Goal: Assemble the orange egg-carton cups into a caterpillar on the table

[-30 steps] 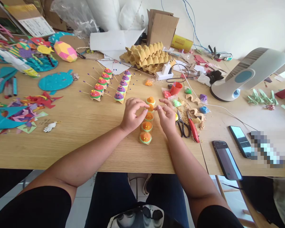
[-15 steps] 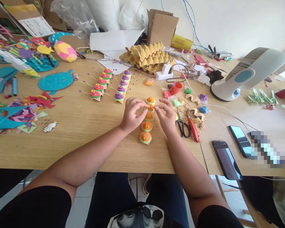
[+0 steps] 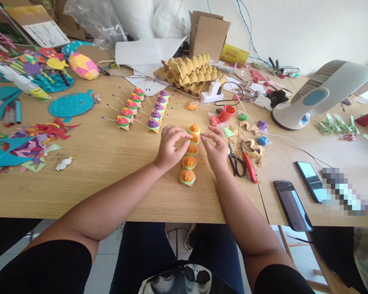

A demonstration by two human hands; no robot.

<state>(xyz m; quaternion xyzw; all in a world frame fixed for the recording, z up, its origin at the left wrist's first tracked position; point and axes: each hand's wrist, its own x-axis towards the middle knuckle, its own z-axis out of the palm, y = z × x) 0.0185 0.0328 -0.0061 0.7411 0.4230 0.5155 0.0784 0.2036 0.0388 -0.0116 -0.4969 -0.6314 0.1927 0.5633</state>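
Bright, soft light, seemingly strongest from the right, washes the wall [image 3: 282, 30] pale and lays a whitish sheen over that side of the tabletop [image 3: 349, 153]; shadows are faint, though the trousers [image 3: 141, 253] below sink dark. The small orange faces [image 3: 189, 163] look soft in detail, wide-angle distortion stretches the fan [image 3: 320, 98] and sleeves [image 3: 46, 265], and a pixelated patch [image 3: 346, 190] sits at right

On the table [image 3: 95, 143], a five-cup row [image 3: 189, 162] runs from twelve toward six o'clock, between the left hand [image 3: 173, 148] and right hand [image 3: 216, 151]. From it, two pin-stuck rows [image 3: 130, 109] lie toward ten and eleven; egg trays [image 3: 187, 74], twelve, before a box [image 3: 209, 38]; fan [image 3: 317, 98], two; scissors [image 3: 233, 156], three; phones [image 3: 291, 206], four; paper scraps [image 3: 27, 149], nine.
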